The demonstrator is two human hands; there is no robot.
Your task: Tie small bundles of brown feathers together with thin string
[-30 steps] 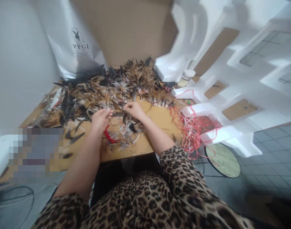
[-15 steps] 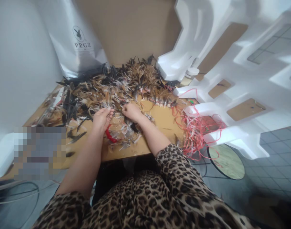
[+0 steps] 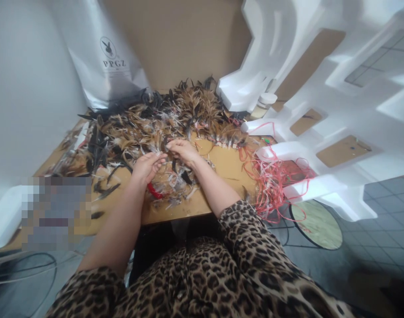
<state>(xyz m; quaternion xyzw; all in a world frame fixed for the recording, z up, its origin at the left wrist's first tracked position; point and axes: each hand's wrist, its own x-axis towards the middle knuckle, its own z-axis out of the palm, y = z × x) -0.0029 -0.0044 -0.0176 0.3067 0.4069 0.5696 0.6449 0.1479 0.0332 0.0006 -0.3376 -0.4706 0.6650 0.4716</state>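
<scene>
My left hand [image 3: 149,166] is pinched closed on a feather [image 3: 154,148] whose pale, fluffy part shows above the fingertips. Close beside it on the right, my right hand [image 3: 183,152] is also closed in a pinch, its fingertips near the left ones. Whatever it grips is too small to make out. Behind both hands spreads a heap of brown and black feathers [image 3: 129,128]. Under my left wrist lies a curved red piece [image 3: 154,191], beside pale loose fluff [image 3: 177,185] and feather scraps near the table's front.
A tangle of pink-red strips [image 3: 271,185] lies at the table's right, against white foam packing [image 3: 337,190]. Behind it stands a white-capped jar [image 3: 266,100]. A white printed bag [image 3: 112,62] stands at the back left. A round greenish disc [image 3: 316,225] sits below the table.
My left hand has shifted right, closer to my right hand. The right hand has turned from a fist-like curl to a pinch, its fingertips nearer the left ones.
</scene>
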